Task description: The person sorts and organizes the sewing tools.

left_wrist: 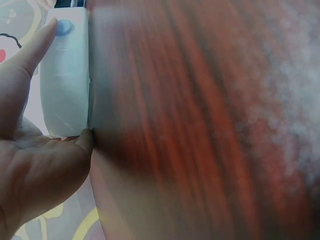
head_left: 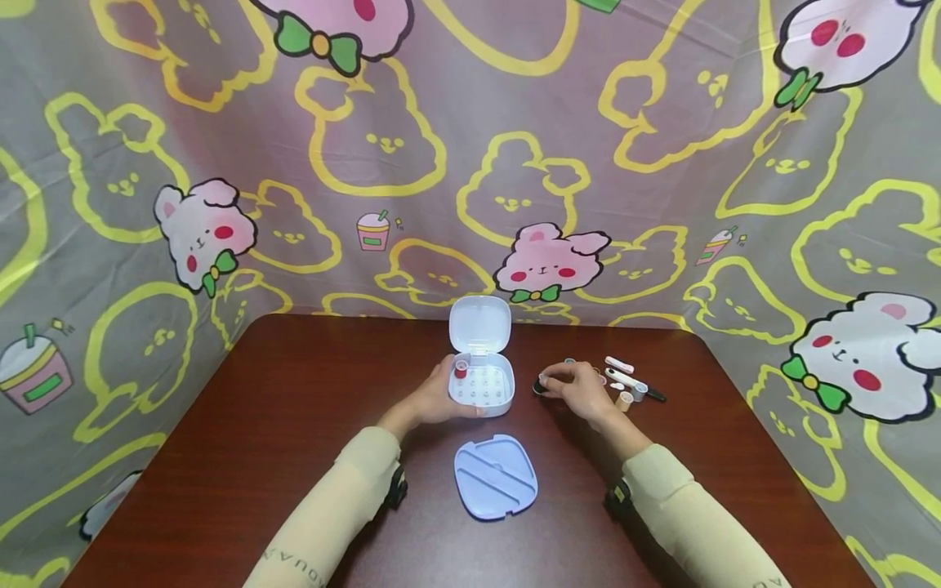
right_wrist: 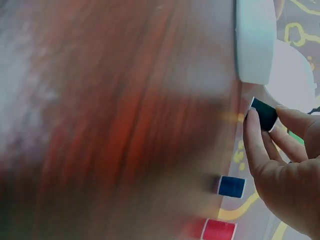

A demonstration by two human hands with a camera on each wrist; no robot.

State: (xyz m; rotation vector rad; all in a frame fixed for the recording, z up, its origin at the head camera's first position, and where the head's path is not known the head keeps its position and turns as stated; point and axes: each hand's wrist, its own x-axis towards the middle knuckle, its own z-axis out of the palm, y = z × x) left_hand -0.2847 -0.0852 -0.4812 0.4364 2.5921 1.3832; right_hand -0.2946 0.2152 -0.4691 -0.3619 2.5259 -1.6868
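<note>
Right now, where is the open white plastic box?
In the head view, the box is below centre, held by the left hand, beyond the flat lilac plastic tray.

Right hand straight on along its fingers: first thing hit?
Probably the open white box: in the head view, the right hand, pinching the dark spool, points left toward it. Relative height is unclear.
</note>
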